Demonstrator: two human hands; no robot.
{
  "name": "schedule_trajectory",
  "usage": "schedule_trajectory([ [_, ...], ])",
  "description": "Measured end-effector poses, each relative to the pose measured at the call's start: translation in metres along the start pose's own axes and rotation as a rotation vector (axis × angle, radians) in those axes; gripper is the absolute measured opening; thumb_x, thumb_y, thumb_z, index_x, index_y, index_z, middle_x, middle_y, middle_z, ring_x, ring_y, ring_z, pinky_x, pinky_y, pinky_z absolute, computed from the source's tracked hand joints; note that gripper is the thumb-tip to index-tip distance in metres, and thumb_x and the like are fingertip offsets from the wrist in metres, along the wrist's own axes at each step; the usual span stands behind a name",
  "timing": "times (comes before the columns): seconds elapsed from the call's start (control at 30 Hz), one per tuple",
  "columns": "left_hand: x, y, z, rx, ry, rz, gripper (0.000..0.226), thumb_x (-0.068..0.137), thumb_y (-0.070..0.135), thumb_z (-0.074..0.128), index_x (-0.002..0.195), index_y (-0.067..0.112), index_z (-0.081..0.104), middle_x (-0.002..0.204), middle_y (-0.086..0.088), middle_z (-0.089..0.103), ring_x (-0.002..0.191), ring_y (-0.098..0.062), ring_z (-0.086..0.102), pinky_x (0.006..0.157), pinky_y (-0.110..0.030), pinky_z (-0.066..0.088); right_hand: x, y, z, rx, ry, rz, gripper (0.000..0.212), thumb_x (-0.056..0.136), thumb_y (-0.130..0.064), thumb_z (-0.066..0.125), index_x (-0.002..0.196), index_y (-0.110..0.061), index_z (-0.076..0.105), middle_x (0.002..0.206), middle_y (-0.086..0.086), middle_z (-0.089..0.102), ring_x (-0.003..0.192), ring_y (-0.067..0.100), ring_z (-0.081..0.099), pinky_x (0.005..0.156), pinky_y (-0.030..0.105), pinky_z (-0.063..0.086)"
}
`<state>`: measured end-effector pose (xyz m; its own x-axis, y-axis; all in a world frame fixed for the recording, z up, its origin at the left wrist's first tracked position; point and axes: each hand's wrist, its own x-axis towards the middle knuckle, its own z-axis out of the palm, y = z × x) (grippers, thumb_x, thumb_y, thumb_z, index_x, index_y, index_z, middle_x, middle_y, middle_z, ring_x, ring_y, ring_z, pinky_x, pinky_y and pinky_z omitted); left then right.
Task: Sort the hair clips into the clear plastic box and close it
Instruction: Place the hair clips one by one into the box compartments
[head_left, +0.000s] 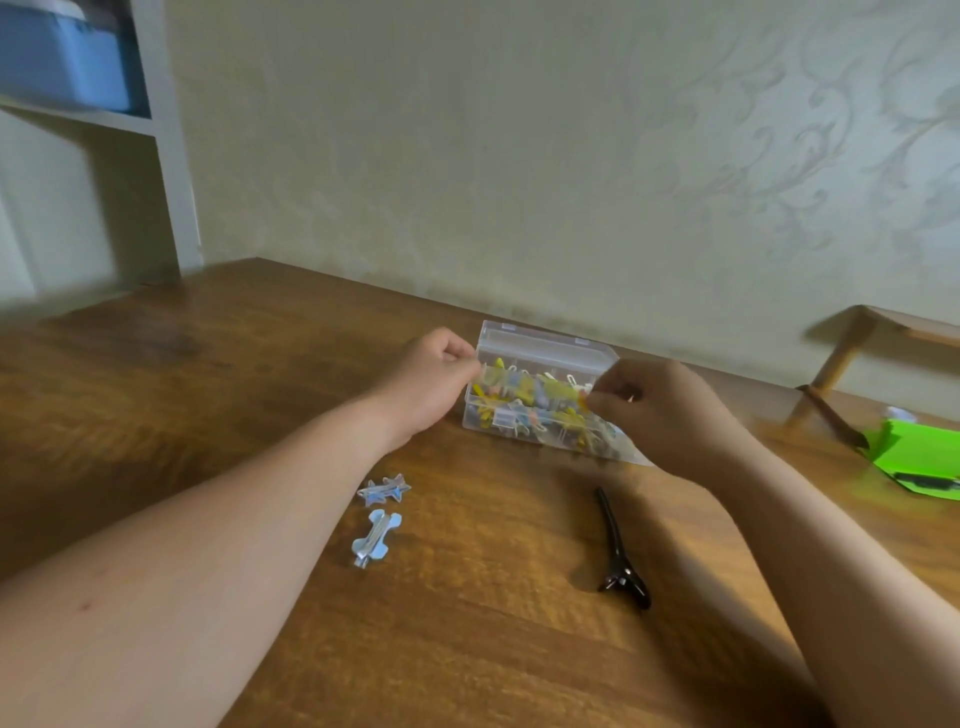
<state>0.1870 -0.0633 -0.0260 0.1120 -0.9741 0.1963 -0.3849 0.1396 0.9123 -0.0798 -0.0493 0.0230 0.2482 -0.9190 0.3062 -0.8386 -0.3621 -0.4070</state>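
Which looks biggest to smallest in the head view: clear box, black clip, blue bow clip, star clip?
Largest: clear box.
Next: black clip.
Then blue bow clip and star clip, too alike to rank.

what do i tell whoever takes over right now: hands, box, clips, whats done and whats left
Left hand: fingers curled, gripping the left end of the clear plastic box.
Right hand: fingers curled at the box's right end; blur hides what they pinch.
Box: on the table, lid raised, not shut.
Done: many coloured clips already lie in the compartments.
Left: three clips are on the table in front of the box: blue star clip, light blue clip and long black clip. Put them in, then close the lid.
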Motion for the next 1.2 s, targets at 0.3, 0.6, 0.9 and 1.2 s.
schedule_trajectory([
  [0.3, -0.003, 0.003, -0.001, 0.016, -0.011, 0.014, 0.015, 0.103, 0.028, 0.061, 0.117, 0.025, 0.065, 0.110, 0.001, 0.065, 0.100, -0.017, 0.062, 0.086, -0.037, 0.048, 0.000, 0.002, 0.003, -0.055, -0.071, -0.039, 0.022, 0.104, -0.034, 0.064, 0.108, -0.022, 0.082, 0.103, -0.009, 0.075, 0.092, 0.009, 0.066, 0.076, 0.029, 0.049],
  [0.6, -0.006, 0.005, -0.002, 0.027, -0.007, -0.001, 0.019, 0.103, 0.030, 0.062, 0.121, 0.024, 0.066, 0.113, 0.001, 0.067, 0.104, -0.017, 0.063, 0.089, -0.038, 0.051, -0.007, -0.010, 0.009, 0.027, 0.068, -0.103, 0.017, 0.103, -0.035, 0.064, 0.102, -0.028, 0.079, 0.099, -0.013, 0.074, 0.088, 0.000, 0.063, 0.068, 0.018, 0.043],
  [0.9, -0.007, 0.010, -0.001, -0.019, 0.027, -0.066, 0.013, 0.096, 0.025, 0.063, 0.107, 0.022, 0.068, 0.090, 0.001, 0.066, 0.082, -0.020, 0.061, 0.075, -0.033, 0.046, -0.045, -0.084, 0.036, 0.122, -0.302, -0.500, 0.022, 0.098, -0.027, 0.072, 0.116, -0.040, 0.074, 0.109, -0.019, 0.066, 0.097, 0.002, 0.065, 0.087, 0.028, 0.055],
  [1.2, -0.005, 0.009, -0.003, 0.046, 0.023, -0.026, 0.012, 0.101, 0.027, 0.063, 0.111, 0.022, 0.068, 0.103, 0.003, 0.068, 0.094, -0.016, 0.064, 0.080, -0.032, 0.047, -0.058, -0.105, 0.051, 0.039, -0.383, -0.737, 0.019, 0.100, -0.031, 0.072, 0.119, -0.032, 0.075, 0.113, -0.012, 0.057, 0.104, 0.003, 0.056, 0.092, 0.028, 0.051],
])
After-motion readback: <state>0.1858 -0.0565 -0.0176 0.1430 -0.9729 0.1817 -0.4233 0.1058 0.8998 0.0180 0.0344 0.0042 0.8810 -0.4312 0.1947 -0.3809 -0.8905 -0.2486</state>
